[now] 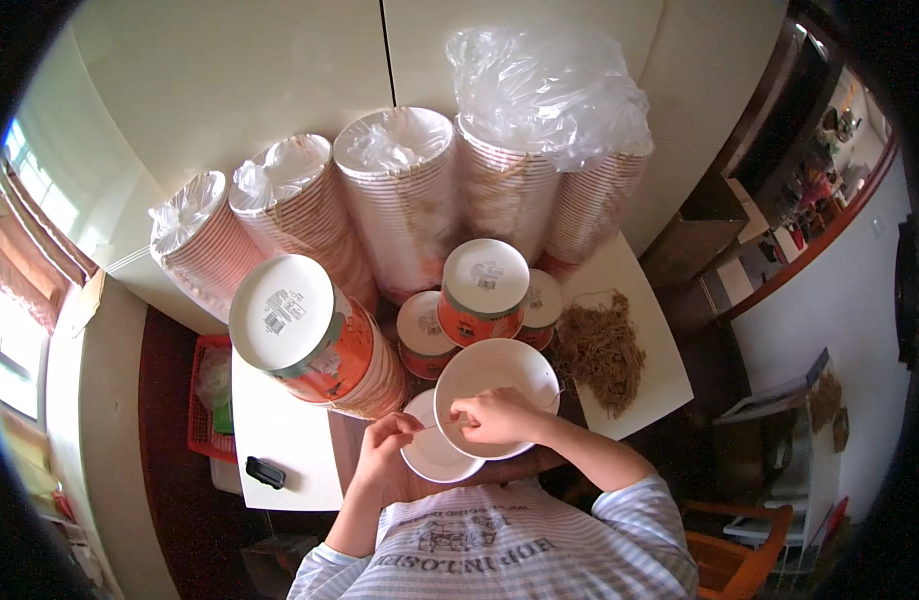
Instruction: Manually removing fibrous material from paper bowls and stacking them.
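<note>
My left hand is closed in a pinch at the left rim of a white paper tub. A thin, light brown strand of twine runs from its fingertips toward my right hand. That hand is over the mouth of a larger white paper bucket, its fingers curled together on the strand's other end. Upright with its mouth toward me, the bucket overlaps the tub. A thin strand also shows at the bucket's right rim. On the white table to the right lies a tangled heap of brown twine.
Tall stacks of white paper buckets in clear plastic stand along the back. Upside-down orange buckets stack at left; smaller orange tubs sit centrally. A small black object lies front left. A wooden chair stands lower right.
</note>
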Motion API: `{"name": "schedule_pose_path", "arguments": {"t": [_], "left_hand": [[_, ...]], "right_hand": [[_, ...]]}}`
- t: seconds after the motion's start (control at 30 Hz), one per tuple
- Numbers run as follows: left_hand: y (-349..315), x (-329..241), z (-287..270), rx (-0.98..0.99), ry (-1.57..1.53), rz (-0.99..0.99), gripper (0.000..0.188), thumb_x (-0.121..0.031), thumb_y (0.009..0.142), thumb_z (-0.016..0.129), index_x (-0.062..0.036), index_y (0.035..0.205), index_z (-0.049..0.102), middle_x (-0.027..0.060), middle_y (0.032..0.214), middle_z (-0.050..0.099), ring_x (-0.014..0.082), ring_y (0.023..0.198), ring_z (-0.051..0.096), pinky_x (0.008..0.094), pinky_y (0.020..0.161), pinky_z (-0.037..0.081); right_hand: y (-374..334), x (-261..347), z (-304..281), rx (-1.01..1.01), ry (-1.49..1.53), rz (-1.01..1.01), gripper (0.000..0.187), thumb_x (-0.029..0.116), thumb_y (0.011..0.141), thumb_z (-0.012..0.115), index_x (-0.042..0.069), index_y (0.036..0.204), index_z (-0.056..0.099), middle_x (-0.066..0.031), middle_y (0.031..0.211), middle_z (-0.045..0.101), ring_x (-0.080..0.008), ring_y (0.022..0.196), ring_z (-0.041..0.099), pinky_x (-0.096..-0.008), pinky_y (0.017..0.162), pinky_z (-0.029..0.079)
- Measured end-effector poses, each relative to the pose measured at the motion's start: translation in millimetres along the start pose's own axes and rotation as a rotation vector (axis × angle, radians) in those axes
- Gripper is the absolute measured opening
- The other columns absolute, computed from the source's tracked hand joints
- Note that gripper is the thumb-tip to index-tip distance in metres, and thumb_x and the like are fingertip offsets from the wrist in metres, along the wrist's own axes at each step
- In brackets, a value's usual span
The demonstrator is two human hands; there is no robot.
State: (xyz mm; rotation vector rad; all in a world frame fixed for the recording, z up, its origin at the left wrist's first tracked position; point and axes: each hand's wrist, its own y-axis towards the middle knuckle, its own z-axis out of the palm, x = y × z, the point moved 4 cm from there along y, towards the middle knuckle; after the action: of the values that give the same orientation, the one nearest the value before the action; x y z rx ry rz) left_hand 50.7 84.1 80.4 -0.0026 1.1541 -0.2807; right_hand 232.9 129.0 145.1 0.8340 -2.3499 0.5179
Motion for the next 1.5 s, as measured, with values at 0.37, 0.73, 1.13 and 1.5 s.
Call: {"name": "schedule_pose_path", "arguments": {"t": [0.37,0.73,1.13,1.5], "left_hand": [[-3,-59,32,0.235,-0.348,0.078,0.006,-0.006,0.080,0.051,-0.0001,0.081,0.053,0.0113,0.082,0.057,0.0180,0.078,0.053,0.0283,0.072,0.042],[11,-42,56,0.159,0.349,0.033,0.014,-0.006,0.080,0.059,0.0001,0.091,0.054,-0.0014,0.081,0.054,0.0025,0.072,0.049,0.0160,0.061,0.041],[9,-52,53,0.272,0.097,-0.056,0.011,-0.009,0.085,0.052,0.0004,0.089,0.052,0.0034,0.085,0.057,0.0094,0.083,0.053,0.0226,0.076,0.042],[11,-49,53,0.298,0.102,-0.052,0.010,-0.009,0.086,0.050,0.0009,0.088,0.051,0.0051,0.085,0.057,0.0111,0.084,0.054,0.0239,0.076,0.042]], "right_hand": [[-24,17,-32,-0.228,-0.040,-0.139,0.013,0.016,0.072,0.059,0.013,0.085,0.056,0.0031,0.068,0.055,-0.0141,0.076,0.053,-0.0329,0.075,0.035],[-16,41,-43,-0.228,0.469,-0.336,0.008,0.004,0.076,0.051,0.005,0.083,0.052,-0.0047,0.075,0.056,-0.0200,0.076,0.056,-0.0336,0.072,0.040],[-19,33,-20,-0.473,-0.062,-0.303,0.016,0.016,0.069,0.066,0.010,0.083,0.062,0.0004,0.080,0.058,-0.0154,0.076,0.054,-0.0295,0.075,0.035],[-15,30,-19,-0.470,0.126,-0.266,0.008,0.013,0.072,0.064,0.008,0.078,0.060,0.0001,0.077,0.059,-0.0150,0.069,0.056,-0.0278,0.069,0.036]]}}
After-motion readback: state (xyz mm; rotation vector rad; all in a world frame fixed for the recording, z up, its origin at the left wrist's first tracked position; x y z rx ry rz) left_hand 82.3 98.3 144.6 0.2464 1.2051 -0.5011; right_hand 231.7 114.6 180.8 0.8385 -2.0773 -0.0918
